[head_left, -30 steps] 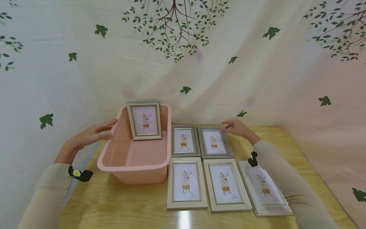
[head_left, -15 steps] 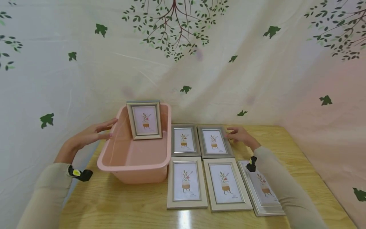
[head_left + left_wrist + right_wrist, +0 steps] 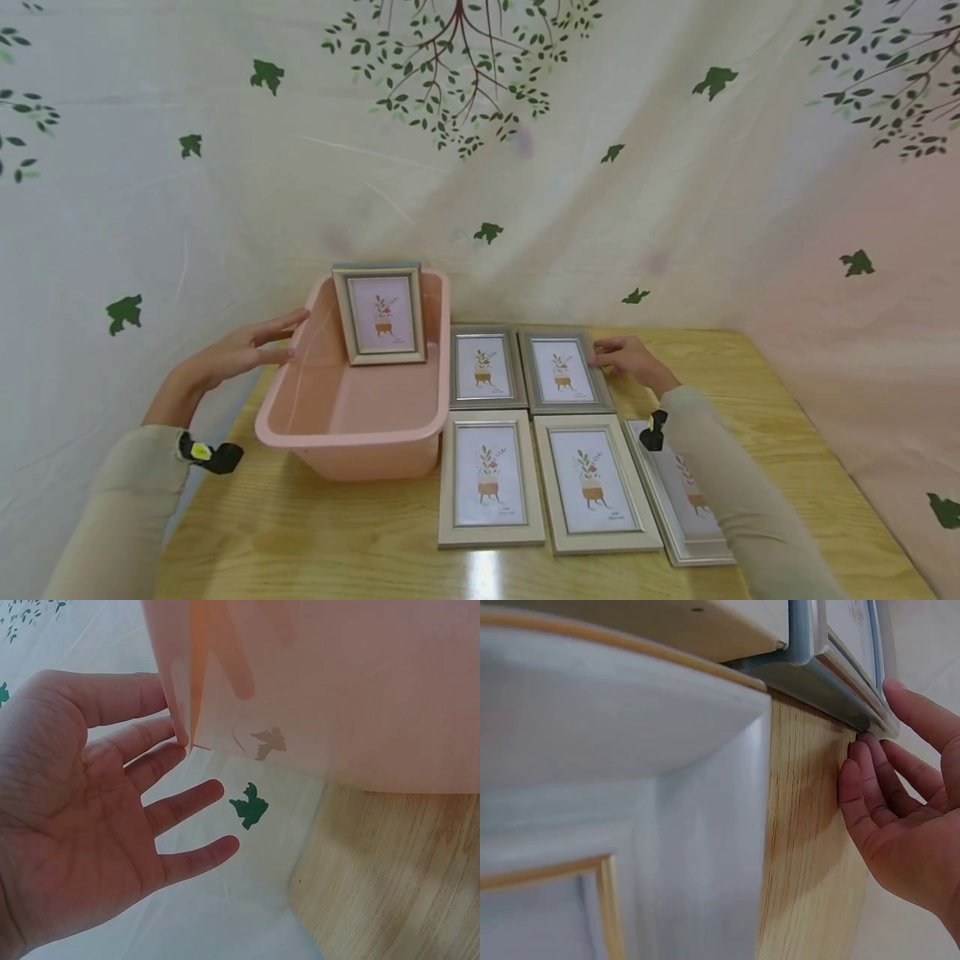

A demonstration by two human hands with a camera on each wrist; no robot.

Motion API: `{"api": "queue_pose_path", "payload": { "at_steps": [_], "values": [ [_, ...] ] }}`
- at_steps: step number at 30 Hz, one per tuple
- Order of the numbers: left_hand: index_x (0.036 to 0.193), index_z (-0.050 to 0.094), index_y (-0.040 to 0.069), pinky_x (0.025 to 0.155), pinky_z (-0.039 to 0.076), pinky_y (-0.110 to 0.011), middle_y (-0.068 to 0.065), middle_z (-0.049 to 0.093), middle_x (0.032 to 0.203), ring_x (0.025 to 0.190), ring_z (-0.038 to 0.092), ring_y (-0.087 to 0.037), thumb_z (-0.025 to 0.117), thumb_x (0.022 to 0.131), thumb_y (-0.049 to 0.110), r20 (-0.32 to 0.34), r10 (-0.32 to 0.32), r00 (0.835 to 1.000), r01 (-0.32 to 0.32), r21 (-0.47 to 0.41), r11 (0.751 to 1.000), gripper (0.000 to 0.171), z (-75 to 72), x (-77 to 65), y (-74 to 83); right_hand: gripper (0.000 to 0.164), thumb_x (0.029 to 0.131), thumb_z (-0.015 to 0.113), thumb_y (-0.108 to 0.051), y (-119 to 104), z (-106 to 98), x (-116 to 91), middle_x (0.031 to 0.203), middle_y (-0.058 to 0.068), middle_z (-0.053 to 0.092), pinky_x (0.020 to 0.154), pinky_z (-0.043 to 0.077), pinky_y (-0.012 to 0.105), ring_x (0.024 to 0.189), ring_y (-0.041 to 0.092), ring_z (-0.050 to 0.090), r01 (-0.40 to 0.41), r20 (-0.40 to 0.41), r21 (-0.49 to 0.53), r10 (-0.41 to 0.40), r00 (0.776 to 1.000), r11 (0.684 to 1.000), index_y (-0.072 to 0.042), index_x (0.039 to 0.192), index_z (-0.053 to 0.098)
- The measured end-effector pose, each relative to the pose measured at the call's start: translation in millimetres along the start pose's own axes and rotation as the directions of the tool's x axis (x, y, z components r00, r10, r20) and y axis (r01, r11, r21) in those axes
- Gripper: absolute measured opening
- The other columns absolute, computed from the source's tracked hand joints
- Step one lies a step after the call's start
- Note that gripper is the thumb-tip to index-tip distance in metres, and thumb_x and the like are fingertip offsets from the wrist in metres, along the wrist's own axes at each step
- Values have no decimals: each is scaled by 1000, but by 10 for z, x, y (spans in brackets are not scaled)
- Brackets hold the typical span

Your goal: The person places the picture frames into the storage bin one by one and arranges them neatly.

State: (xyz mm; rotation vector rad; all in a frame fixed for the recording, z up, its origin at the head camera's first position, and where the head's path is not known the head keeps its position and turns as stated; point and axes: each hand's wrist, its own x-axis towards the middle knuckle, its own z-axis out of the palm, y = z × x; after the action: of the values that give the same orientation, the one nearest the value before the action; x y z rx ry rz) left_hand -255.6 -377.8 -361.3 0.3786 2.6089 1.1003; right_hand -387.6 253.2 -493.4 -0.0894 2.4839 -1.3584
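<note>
My left hand (image 3: 240, 354) touches the left rim of a pink plastic basin (image 3: 375, 457). In the left wrist view, the thumb and two fingertips meet the basin's edge, while the other fingers (image 3: 196, 856) stand apart in the air. On the far side of the table, my right hand (image 3: 630, 357) is at the right edge of a grey picture frame (image 3: 562, 371) lying face up. The right wrist view has the thumb at the frame's upper edge and the curled fingers (image 3: 859, 795) against its side. Another picture frame (image 3: 382, 321) leans upright inside the basin.
A second grey frame (image 3: 483, 367) lies between the basin and the held one. Nearer are two cream frames (image 3: 491, 483) (image 3: 597, 487) and a white frame (image 3: 675, 500), partly covered by my right sleeve. A leaf-patterned cloth (image 3: 525, 192) hangs behind the wooden table (image 3: 337, 533).
My right hand has come down from above the grey frame's far right corner to its right edge, with the fingers closing there. The left hand and the frames have stayed put.
</note>
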Motion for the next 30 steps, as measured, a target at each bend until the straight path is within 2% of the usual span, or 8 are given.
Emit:
{"api": "queue_pose_path", "payload": {
  "at_steps": [4, 7, 10, 13, 15, 19, 23, 30],
  "values": [
    [165, 14, 14, 107, 29, -78, -26, 13, 169, 149, 22, -55, 58, 104, 25, 1, 13, 1000, -13, -5, 1000, 76, 4, 1, -5, 59, 89, 79, -20, 21, 13, -6, 118, 19, 68, 73, 53, 26, 85, 8, 58, 42, -6, 51, -42, 999, 998, 9, 136, 59],
    [165, 14, 13, 107, 29, -78, -25, 13, 169, 149, 22, -55, 57, 104, 24, 1, 19, 1000, -19, -8, 1000, 76, 5, 0, -6, 58, 85, 82, -21, 21, 28, -14, 105, 8, 70, 70, 51, 25, 81, 7, 58, 54, -14, 93, -53, 999, 994, 8, 131, 63],
    [165, 14, 13, 107, 29, -78, -26, 13, 169, 149, 22, -55, 57, 104, 24, 0, 19, 1000, -19, -8, 1000, 76, 3, -3, -6, 56, 86, 81, -17, -3, 61, -9, 113, 14, 70, 70, 51, 26, 80, 7, 58, 27, -35, 98, -24, 999, 995, 8, 132, 62],
    [165, 14, 13, 107, 28, -79, -26, 13, 169, 149, 22, -56, 57, 104, 24, 0, 17, 1000, -17, -7, 1000, 76, 3, -4, -4, 58, 90, 76, -13, -33, 95, 7, 131, 25, 63, 75, 51, 26, 84, 5, 57, -21, -58, 63, 24, 998, 998, 10, 139, 55],
    [165, 14, 13, 107, 28, -79, -26, 13, 169, 149, 22, -56, 57, 104, 25, 0, 16, 1000, -16, -8, 1000, 76, 6, -3, -4, 59, 92, 75, -12, -51, 113, 18, 137, 28, 59, 75, 51, 26, 84, 4, 56, -46, -71, 47, 49, 996, 998, 11, 141, 53],
    [165, 13, 13, 107, 30, -77, -25, 12, 169, 149, 21, -56, 56, 104, 24, 3, 20, 1000, -20, -15, 1000, 75, 7, -11, 4, 57, 92, 75, -12, -48, 144, 52, 136, 26, 61, 73, 51, 23, 83, 4, 57, -72, -93, 48, 76, 993, 996, 10, 140, 54],
    [165, 14, 11, 108, 34, -72, -25, 12, 169, 149, 21, -55, 56, 104, 22, 7, 35, 999, -35, -26, 999, 74, 10, -19, 7, 56, 92, 75, -12, -8, 154, 69, 138, 26, 61, 73, 52, 21, 86, 4, 60, -56, -94, 63, 62, 994, 996, 9, 140, 56],
    [165, 14, 11, 108, 33, -73, -24, 11, 170, 150, 21, -55, 56, 104, 22, 7, 32, 999, -31, -32, 999, 74, 0, -15, 8, 56, 92, 75, -11, 8, 149, 79, 143, 28, 56, 90, 58, 31, 96, 7, 66, -47, -91, 139, 60, 994, 989, 10, 140, 55]
  ]
}}
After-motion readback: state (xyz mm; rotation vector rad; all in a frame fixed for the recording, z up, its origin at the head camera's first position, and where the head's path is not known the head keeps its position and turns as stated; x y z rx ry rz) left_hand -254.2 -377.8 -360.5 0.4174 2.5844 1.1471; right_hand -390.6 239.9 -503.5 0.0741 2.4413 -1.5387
